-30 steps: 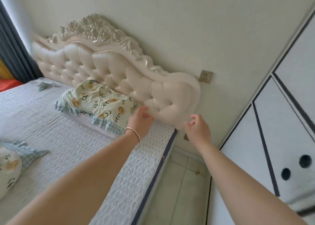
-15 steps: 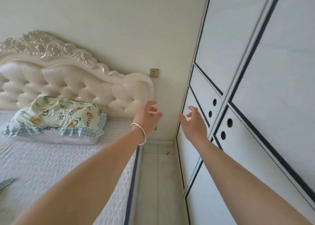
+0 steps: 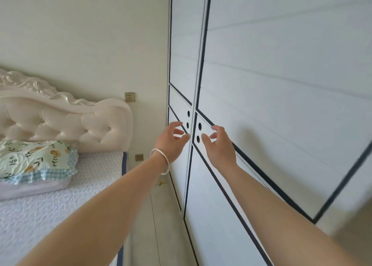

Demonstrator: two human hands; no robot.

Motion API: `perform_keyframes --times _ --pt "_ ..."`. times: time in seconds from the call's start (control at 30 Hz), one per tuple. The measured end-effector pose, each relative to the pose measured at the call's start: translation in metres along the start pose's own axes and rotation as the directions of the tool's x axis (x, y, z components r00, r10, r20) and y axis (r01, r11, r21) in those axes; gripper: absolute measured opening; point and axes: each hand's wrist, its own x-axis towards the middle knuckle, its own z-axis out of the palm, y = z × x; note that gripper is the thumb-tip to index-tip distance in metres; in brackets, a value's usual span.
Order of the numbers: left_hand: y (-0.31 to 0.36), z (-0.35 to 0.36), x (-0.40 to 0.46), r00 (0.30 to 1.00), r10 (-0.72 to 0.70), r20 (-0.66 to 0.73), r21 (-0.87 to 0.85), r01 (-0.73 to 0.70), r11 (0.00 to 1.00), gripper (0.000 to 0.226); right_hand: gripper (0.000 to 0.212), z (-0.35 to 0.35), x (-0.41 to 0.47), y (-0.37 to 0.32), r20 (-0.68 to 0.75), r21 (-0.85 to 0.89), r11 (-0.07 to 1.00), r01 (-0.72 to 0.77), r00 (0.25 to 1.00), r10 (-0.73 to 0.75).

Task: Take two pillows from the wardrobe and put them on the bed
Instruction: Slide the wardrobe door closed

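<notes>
A white wardrobe with dark trim lines fills the right side, both doors closed. Round finger holes flank the seam between the doors. My left hand, silver bangle on the wrist, hovers open just left of the seam by the left door's holes. My right hand is open just right of the seam, fingers near the right door's holes. Neither hand holds anything. A floral pillow with a blue checked frill lies on the bed against the headboard at the left.
A cream tufted headboard stands against the back wall. A narrow strip of tiled floor runs between the bed's edge and the wardrobe. Wall sockets sit above and beside the headboard's end.
The view has swung right from the bed to the wardrobe. Both hands have moved from near the headboard to the seam between the doors. A second pillow at the left has left the view.
</notes>
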Motion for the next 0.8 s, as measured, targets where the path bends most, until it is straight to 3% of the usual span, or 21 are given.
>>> perform_keyframes --times 0.33,0.53,0.8 --pt "0.037 0.071 -0.128 0.993 -0.023 0.114 -0.087 0.033 0.996 0.036 0.031 -0.103 -0.117 0.009 -0.04 0.036 0.999 0.012 0.999 -0.01" --pt "0.075 0.09 -0.152 0.978 0.096 0.186 -0.067 -0.085 0.994 0.037 0.025 -0.153 -0.146 0.002 -0.132 -0.048 0.99 0.132 0.982 -0.137" --pt "0.11 0.109 -0.146 0.933 0.251 0.256 -0.081 -0.238 0.968 0.039 0.02 -0.19 -0.139 -0.001 -0.479 -0.103 0.967 0.235 0.84 -0.255"
